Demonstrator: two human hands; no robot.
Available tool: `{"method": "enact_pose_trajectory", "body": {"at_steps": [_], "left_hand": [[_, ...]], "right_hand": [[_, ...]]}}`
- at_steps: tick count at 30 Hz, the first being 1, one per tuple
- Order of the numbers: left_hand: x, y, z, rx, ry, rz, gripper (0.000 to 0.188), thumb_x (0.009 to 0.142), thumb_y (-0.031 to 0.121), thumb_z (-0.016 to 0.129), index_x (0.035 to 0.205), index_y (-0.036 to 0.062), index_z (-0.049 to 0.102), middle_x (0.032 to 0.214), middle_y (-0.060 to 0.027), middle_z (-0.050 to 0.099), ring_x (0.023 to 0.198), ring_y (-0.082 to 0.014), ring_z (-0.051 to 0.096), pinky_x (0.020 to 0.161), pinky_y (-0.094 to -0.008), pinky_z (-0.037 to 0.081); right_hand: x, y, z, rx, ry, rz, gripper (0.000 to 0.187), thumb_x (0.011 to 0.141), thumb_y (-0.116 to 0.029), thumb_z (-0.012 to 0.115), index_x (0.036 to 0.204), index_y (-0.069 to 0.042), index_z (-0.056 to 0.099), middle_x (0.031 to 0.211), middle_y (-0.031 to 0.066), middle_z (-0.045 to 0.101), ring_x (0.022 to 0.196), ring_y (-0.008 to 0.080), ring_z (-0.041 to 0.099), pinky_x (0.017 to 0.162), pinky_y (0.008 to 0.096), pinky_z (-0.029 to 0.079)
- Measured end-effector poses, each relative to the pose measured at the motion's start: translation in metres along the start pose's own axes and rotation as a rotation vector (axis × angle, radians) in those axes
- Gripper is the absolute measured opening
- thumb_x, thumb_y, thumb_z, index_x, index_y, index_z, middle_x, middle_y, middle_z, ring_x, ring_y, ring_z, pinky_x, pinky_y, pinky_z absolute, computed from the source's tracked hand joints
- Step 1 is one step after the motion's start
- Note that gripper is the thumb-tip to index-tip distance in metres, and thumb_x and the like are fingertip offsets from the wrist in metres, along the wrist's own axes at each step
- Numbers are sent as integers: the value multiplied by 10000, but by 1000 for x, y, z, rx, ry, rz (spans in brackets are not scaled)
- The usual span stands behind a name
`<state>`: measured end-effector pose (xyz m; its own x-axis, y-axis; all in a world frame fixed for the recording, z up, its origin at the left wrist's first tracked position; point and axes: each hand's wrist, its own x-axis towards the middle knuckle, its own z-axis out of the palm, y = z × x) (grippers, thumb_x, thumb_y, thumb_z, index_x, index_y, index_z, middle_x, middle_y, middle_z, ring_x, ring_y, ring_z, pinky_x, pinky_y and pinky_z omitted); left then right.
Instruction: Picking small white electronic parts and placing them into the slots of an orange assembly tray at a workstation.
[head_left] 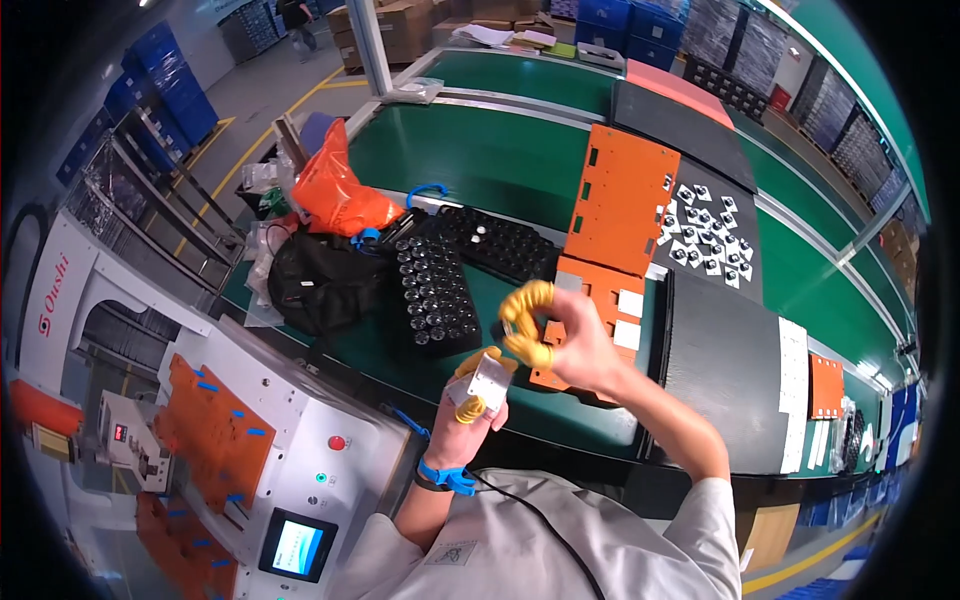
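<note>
My left hand (470, 410), with yellow finger cots and a blue wrist strap (447, 478), is closed around a small whitish square plate (488, 382). Just above it and to the right, my right hand (560, 335), also in yellow finger cots, pinches a small dark part (499, 331); the fingers mostly cover it. Beyond my hands lies a black tray (437, 335) of clear round lenses. Behind my right hand is an orange fixture (606, 282) with white square plates (628, 303) on it. Its upright orange panel (622, 200) stands behind.
Several small white-and-black parts (712, 232) lie on a dark mat to the right. A second black tray (500, 243), a black bag (322, 275) and an orange plastic bag (345, 190) are farther back. At left stands a white machine (370, 470) with a screen (298, 545).
</note>
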<state>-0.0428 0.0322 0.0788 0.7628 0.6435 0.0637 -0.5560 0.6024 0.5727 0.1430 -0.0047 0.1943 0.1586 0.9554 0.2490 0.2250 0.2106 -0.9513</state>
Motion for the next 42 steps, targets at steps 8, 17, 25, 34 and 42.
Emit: {"method": "enact_pose_trajectory", "body": {"at_steps": [8, 17, 25, 34, 42], "left_hand": [[6, -6, 50, 549, 93, 438, 661, 753, 192, 868, 1311, -6, 574, 1033, -39, 666, 752, -46, 554, 705, -223, 483], [2, -8, 65, 989, 110, 636, 623, 686, 120, 897, 1249, 24, 649, 979, -5, 689, 652, -42, 479, 579, -201, 394], [9, -13, 53, 1300, 59, 898, 551, 703, 93, 872, 1201, 18, 648, 1233, -153, 676, 767, -167, 657, 560, -244, 478], [11, -24, 43, 1334, 43, 922, 520, 730, 43, 828, 1204, 26, 617, 1209, -160, 682, 758, -177, 657, 555, -248, 475], [20, -30, 47, 1267, 39, 950, 514, 748, 38, 832, 1215, 30, 617, 1175, -141, 694, 650, -150, 585, 556, -259, 473]], "right_hand": [[-64, 9, -10, 266, 20, 198, 198, 877, -90, 747, 990, 11, 619, 1001, 16, 635, 858, 60, 538, 814, 250, 463], [-73, 9, -10, 295, 99, 232, 310, 885, -134, 733, 1151, 11, 667, 913, -18, 652, 831, 52, 568, 768, 242, 486], [-73, -20, -9, 275, 115, 384, 297, 891, -120, 741, 1104, 64, 649, 925, 47, 698, 831, 74, 631, 756, 269, 533], [-79, -20, -10, 59, 115, 396, 289, 907, -115, 724, 1097, 87, 644, 885, 62, 703, 810, 74, 634, 734, 261, 537], [-80, 10, -14, 377, 130, 358, 298, 912, -120, 721, 1102, 95, 641, 928, 83, 703, 838, 126, 669, 766, 289, 556]]}}
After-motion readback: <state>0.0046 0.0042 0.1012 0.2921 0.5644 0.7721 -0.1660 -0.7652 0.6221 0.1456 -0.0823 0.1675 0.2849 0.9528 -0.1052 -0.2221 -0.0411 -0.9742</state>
